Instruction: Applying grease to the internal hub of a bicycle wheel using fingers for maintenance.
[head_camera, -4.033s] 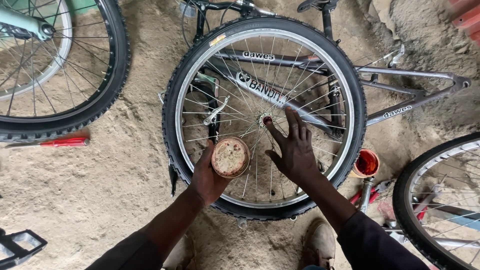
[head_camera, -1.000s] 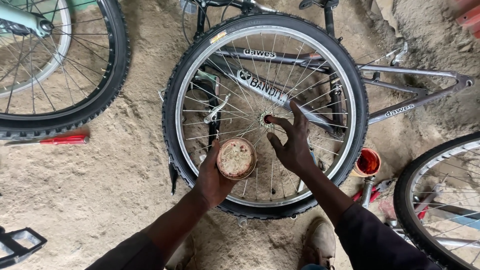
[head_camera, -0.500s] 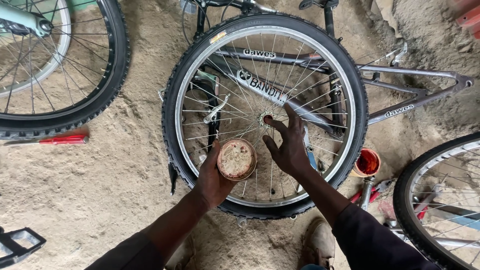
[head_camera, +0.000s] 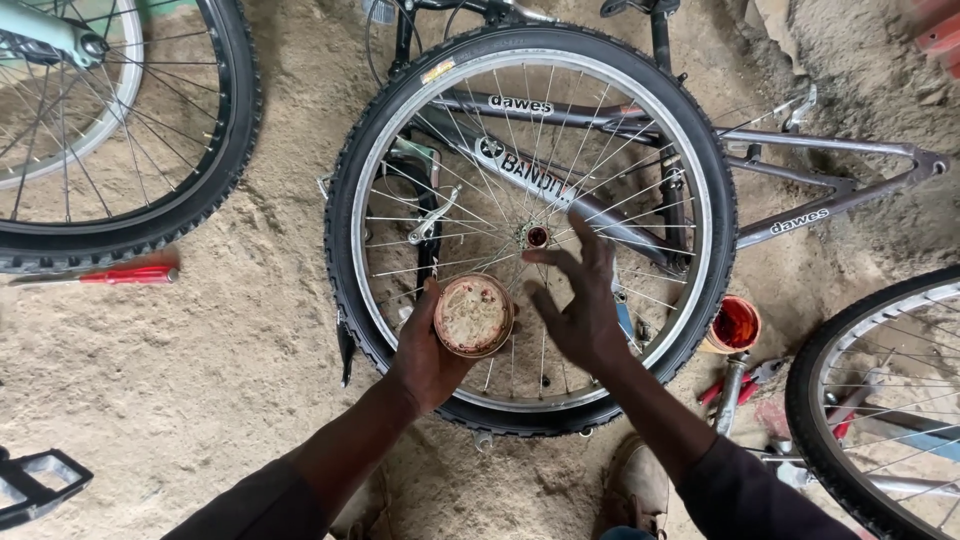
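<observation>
A bicycle wheel (head_camera: 530, 60) with black tyre and silver rim lies flat on top of a grey bike frame (head_camera: 830, 205) on sandy ground. My left hand (head_camera: 425, 350) holds a small round tin (head_camera: 473, 316) of pale grease over the spokes. My right hand (head_camera: 580, 300) hovers over the spokes just below the wheel hub (head_camera: 537, 237), fingers spread, index finger bent toward the hub.
Another wheel (head_camera: 215, 170) lies at top left, a third wheel (head_camera: 830, 440) at right. A red-handled screwdriver (head_camera: 125, 275) lies on the sand at left. An orange cup (head_camera: 733, 325) and red-handled pliers (head_camera: 735, 380) sit right of the wheel. A pedal (head_camera: 40, 480) is at bottom left.
My right hand has drawn back from the hub toward me and opened its fingers. The tin in my left hand has stayed roughly in place.
</observation>
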